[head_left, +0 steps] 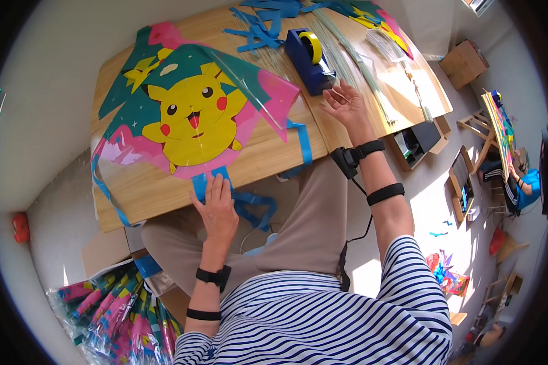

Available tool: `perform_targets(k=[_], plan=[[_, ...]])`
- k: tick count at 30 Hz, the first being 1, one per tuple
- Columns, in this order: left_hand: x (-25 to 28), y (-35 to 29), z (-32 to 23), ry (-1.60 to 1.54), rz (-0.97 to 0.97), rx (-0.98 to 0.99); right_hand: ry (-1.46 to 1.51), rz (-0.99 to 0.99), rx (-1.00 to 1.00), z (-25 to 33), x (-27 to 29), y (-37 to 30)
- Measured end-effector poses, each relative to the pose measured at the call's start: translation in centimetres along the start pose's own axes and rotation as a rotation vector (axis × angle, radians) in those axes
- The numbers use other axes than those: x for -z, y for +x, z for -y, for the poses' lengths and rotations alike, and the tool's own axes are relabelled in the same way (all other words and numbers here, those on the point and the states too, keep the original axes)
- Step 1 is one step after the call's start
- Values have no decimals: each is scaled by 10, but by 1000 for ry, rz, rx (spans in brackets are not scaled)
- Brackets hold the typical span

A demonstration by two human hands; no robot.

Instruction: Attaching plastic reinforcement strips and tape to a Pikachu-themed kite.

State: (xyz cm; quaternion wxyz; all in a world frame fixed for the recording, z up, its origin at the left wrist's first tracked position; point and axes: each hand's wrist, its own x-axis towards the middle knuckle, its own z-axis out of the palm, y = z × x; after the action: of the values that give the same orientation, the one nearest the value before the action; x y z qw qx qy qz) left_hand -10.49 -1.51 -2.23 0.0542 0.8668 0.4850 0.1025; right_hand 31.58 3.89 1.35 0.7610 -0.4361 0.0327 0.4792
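Note:
A thin plastic kite printed with a yellow cartoon animal on green and pink spreads over the near left of the table. My left hand lies at its lower edge. The fingers are stretched flat on a blue ribbon tail there. Just below the blue tape dispenser, which carries a yellow-cored roll, is my right hand. It is raised palm-up with the fingers curled. A faint glint shows at its fingertips, too small to name.
Blue ribbon strips, thin clear rods and a clear plastic box lie on the wooden table. Another kite is at the far right. Bundled kites stand at lower left. A person sits at right.

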Motion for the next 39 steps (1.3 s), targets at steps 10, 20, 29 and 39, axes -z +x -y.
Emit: perform_targets(k=[10, 20, 29, 39], plan=[[1, 0, -1, -2, 0, 6, -196, -8, 113, -6, -4, 26], [-2, 1, -1, 8, -23, 1, -254, 12, 262, -10, -10, 9], [1, 2, -2, 14, 9, 4, -402, -287, 184, -20, -22, 31], [-6, 3, -1, -28, -116, -2, -839, -531, 327, -28, 19, 66]])
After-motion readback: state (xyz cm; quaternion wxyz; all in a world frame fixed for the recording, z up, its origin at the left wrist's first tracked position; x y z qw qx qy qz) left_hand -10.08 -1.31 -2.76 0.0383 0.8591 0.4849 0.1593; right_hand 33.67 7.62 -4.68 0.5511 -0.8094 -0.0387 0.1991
